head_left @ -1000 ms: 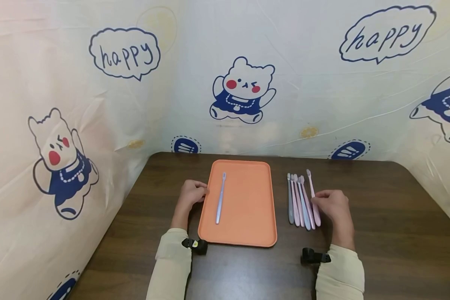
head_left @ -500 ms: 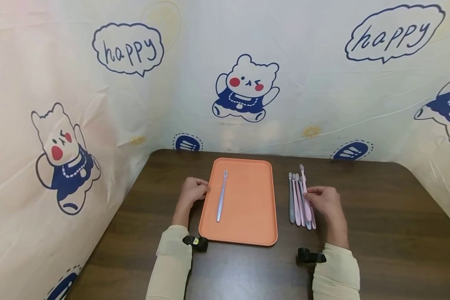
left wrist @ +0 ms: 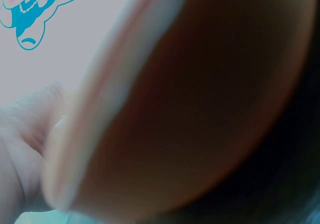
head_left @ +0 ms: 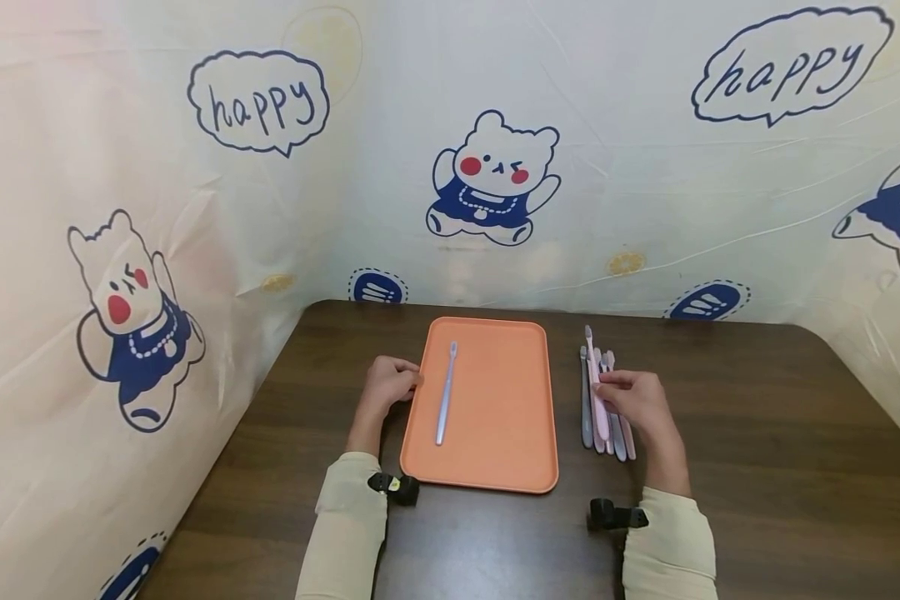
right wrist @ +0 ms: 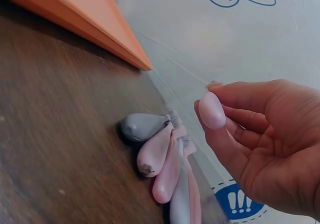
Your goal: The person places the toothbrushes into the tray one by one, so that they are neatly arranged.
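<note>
While the right hand (head_left: 639, 396) pinches a pink toothbrush (head_left: 592, 362) about midway along its length, its fingers (right wrist: 260, 95) are narrowed to the slim handle. The brush is raised clear of the surface (head_left: 787, 433), its head toward the surface's far edge and its rounded handle end toward the near edge. A second ago it was at the right side of the row of toothbrushes (right wrist: 167, 184); now it has crossed over them to the row's left side, close to the grey toothbrush (head_left: 585, 408) that lies nearest the orange tray (head_left: 502, 400). This shift suggests the brush is in mid-transfer toward the tray, with the rest of the row, grey, bluish and pink, still waiting on the surface near the tray's right edge.

Inside the tray, near its left edge and roughly parallel to it, lies a single lilac-blue toothbrush (head_left: 446, 400), unchanged, so the work looks to be at an early stage. The left hand (head_left: 390, 385) stays at the tray's left edge, touching the rim; whether its fingers curl beneath cannot be told, and the left wrist view is blurred by the tray.
</note>
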Demonstrator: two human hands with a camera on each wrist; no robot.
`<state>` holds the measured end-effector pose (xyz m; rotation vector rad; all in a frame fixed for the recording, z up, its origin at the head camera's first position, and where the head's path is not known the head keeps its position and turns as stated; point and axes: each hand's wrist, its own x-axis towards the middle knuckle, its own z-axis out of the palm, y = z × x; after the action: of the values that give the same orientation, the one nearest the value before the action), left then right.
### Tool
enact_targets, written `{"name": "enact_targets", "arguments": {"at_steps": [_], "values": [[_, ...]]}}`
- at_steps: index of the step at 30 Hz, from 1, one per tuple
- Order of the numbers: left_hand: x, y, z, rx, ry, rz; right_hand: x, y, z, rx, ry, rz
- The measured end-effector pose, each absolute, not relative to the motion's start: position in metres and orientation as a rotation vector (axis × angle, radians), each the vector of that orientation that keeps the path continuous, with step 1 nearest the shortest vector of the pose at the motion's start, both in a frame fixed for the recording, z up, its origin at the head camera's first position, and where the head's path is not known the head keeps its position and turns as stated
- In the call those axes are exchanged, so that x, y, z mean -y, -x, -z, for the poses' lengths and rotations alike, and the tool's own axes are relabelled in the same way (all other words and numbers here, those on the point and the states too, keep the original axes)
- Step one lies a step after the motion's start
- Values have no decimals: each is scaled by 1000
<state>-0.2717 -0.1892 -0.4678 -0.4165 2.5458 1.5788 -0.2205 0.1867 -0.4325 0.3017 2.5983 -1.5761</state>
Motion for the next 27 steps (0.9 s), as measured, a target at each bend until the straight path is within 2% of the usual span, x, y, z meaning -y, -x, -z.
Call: {"name": "enact_targets", "arguments": {"at_steps": [27], "values": [[188, 271, 468, -2549, 414, -1583, -160, 226, 442, -2465, -225, 1737]]}}
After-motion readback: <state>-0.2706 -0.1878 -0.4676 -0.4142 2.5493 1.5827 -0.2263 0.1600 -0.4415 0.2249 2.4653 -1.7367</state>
